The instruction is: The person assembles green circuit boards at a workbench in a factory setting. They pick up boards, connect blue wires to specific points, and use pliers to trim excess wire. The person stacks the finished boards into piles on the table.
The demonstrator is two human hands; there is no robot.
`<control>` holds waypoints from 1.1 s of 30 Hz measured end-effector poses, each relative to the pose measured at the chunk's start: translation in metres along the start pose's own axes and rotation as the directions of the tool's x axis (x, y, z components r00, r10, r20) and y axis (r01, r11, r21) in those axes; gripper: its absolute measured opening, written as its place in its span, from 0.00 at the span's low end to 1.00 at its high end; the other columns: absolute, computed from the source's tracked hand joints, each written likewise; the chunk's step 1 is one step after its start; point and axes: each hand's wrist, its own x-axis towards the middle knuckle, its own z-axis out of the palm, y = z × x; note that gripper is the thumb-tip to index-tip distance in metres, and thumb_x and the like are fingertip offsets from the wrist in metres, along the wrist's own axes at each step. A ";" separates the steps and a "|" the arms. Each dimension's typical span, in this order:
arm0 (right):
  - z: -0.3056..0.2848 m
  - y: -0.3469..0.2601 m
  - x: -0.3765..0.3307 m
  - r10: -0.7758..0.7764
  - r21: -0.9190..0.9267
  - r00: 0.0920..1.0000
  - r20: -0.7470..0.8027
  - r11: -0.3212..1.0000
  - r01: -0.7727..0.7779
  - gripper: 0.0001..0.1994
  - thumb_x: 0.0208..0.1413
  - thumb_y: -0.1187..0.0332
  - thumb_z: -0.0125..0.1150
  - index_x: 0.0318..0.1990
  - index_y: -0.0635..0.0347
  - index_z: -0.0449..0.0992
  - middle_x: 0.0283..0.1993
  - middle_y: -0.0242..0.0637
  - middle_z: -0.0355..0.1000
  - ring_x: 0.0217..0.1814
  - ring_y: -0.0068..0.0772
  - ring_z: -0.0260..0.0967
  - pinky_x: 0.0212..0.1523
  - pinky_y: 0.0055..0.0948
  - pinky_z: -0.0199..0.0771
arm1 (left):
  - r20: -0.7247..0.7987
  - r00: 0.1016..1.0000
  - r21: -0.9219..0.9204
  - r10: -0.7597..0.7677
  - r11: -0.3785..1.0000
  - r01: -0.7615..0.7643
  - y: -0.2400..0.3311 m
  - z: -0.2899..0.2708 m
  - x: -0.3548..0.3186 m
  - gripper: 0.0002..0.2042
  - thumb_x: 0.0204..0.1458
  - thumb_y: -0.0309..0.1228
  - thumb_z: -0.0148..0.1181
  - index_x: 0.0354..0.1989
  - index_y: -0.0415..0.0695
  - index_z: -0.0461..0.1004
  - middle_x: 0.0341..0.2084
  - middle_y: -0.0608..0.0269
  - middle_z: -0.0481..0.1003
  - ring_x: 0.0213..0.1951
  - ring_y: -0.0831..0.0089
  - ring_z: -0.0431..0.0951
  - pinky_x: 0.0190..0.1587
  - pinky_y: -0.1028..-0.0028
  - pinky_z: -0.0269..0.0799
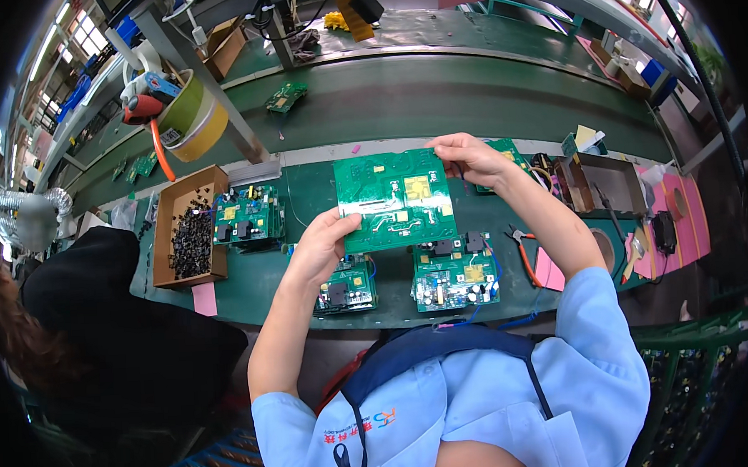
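mid-frame, the left hand (323, 242) and right hand (473, 160) pinch a board (395, 201) by opposite sides. pliers (524, 259) lie right of centre.

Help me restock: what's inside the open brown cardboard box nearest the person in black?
The box holds many small black parts, heaped; anything beneath them is covered from view.

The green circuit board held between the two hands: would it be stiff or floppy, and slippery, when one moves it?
The green circuit board is probably stiff: it looks flat between left hand and right hand. It seems light, as a grip near opposite corners appears enough. Its glossy face may be slightly slippery.
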 end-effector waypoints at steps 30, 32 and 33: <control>-0.007 0.016 0.006 0.032 0.202 0.999 0.021 0.979 -0.036 0.16 0.53 0.63 0.39 0.40 0.69 0.64 0.37 0.39 0.66 0.38 0.25 0.66 0.39 0.24 0.67 | 0.039 0.997 -0.080 -0.069 0.994 0.072 -0.015 -0.010 0.010 0.11 0.47 0.28 0.47 0.38 0.37 0.64 0.31 0.60 0.70 0.31 0.76 0.72 0.33 0.76 0.69; -0.004 0.015 0.004 0.045 0.162 0.999 -0.008 0.986 -0.043 0.16 0.53 0.62 0.40 0.41 0.67 0.64 0.38 0.38 0.66 0.39 0.25 0.65 0.39 0.25 0.67 | 0.025 0.998 -0.092 -0.056 0.994 0.058 -0.014 -0.008 0.010 0.11 0.47 0.28 0.47 0.38 0.37 0.63 0.31 0.60 0.70 0.31 0.75 0.72 0.32 0.75 0.69; -0.003 0.015 0.003 0.052 0.143 0.998 -0.023 0.989 -0.048 0.16 0.53 0.62 0.40 0.41 0.67 0.64 0.39 0.38 0.66 0.39 0.25 0.65 0.40 0.25 0.67 | 0.005 0.999 -0.102 -0.050 0.993 0.051 -0.012 -0.005 0.009 0.11 0.47 0.29 0.46 0.39 0.37 0.63 0.31 0.60 0.70 0.31 0.75 0.72 0.32 0.75 0.69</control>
